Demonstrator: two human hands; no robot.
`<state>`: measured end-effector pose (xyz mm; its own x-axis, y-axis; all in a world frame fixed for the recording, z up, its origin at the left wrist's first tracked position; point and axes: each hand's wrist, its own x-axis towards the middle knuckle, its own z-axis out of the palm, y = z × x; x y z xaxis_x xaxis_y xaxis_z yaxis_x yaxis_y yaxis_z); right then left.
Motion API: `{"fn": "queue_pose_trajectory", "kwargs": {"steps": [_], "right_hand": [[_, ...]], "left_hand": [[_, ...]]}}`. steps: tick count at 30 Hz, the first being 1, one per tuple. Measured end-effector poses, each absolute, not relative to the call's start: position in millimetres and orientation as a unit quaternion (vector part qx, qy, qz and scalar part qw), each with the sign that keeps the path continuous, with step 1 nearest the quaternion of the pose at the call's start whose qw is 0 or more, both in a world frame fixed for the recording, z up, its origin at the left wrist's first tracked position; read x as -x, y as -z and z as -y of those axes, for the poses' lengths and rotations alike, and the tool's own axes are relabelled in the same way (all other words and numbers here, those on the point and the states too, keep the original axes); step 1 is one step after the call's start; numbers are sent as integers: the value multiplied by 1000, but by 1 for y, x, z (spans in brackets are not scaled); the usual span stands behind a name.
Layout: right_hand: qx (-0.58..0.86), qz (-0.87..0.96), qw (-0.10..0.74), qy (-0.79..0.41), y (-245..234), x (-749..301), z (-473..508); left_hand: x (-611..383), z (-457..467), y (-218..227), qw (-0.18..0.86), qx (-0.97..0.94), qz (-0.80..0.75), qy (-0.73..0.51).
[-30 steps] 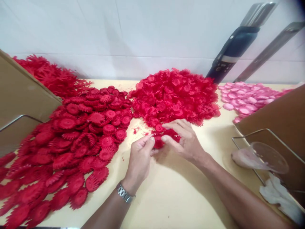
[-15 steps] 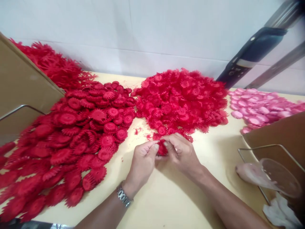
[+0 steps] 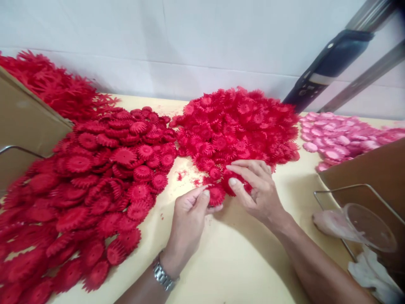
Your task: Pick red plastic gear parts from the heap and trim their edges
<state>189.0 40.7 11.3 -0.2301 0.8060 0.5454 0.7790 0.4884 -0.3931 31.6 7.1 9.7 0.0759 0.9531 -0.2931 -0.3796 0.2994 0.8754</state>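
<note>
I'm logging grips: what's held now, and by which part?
The left hand pinches a red toothed disc by its left edge. The right hand is over red pieces; whether it holds any cannot be told.

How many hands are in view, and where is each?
2: the left hand, holding a red disc, and the right hand, at the near edge of the middle red pile.
</note>
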Motion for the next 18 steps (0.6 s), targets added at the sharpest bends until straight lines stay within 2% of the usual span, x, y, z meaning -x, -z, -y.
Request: {"fn": "queue_pose_trajectory", "kwargs": {"steps": [6, 14, 18], "right_hand": [[433, 814, 346, -173, -14, -171, -32], [426, 810, 355, -189, -13, -172, -30], [445, 783, 358, -246, -15, -172, -28]], "left_hand": [[-31, -6, -9, 683, -352, -436, -468], [-33, -5, -6, 678, -350, -441, -473], [-33, -4, -5, 668, -356, -450, -474]]}}
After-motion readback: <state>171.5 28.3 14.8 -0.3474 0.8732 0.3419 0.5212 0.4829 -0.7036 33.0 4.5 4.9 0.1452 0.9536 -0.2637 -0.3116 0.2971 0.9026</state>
